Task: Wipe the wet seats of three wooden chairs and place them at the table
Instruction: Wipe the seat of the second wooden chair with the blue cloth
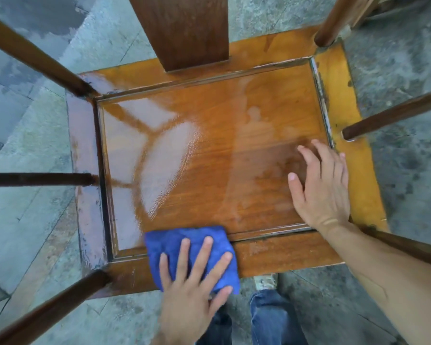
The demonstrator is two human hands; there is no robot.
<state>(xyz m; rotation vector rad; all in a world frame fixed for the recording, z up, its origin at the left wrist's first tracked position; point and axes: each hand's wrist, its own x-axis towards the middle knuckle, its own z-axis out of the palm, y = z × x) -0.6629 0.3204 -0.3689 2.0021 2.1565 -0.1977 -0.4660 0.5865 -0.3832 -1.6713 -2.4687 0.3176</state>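
Observation:
I look straight down on the wet seat (209, 150) of a wooden chair, its orange-brown panel shiny with water on the left half. A folded blue cloth (174, 241) lies on the seat's front edge. My left hand (194, 282) presses flat on the cloth with fingers spread. My right hand (321, 188) rests flat on the right side of the seat panel, fingers apart, holding nothing. The chair's dark back splat (184, 31) rises at the top centre.
Dark wooden armrest posts and rails (35, 180) ring the seat on both sides. Grey stone floor (23, 135) with wet patches surrounds the chair. My jeans legs and a shoe (266, 282) show below the front edge. Another piece of wooden furniture (368, 8) stands at the top right.

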